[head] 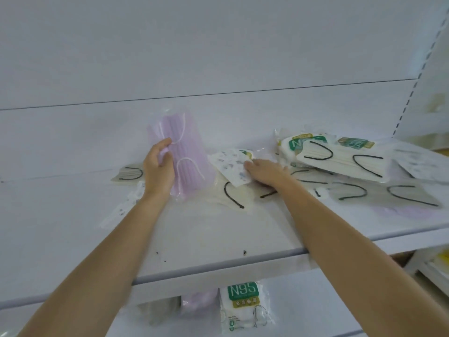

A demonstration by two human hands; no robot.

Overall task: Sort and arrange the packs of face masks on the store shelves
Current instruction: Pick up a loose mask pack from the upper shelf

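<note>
Several cream packs [340, 156] lie heaped at right, lower ones half buried, blurred; left hand [158, 169] grips the lilac pack [187, 152], upright on the shelf [194, 239]; right hand [267, 172] rests flat on what seems a printed pack [230, 166]; shelf edge clips the N95 pack [243, 305] below.

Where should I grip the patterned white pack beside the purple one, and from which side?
Take the patterned pack by its near corner, coming from the front. It lies on top of a cream pack, so that corner is exposed. The right hand covers its right end, and the left hand holds the purple pack on its left.
</note>
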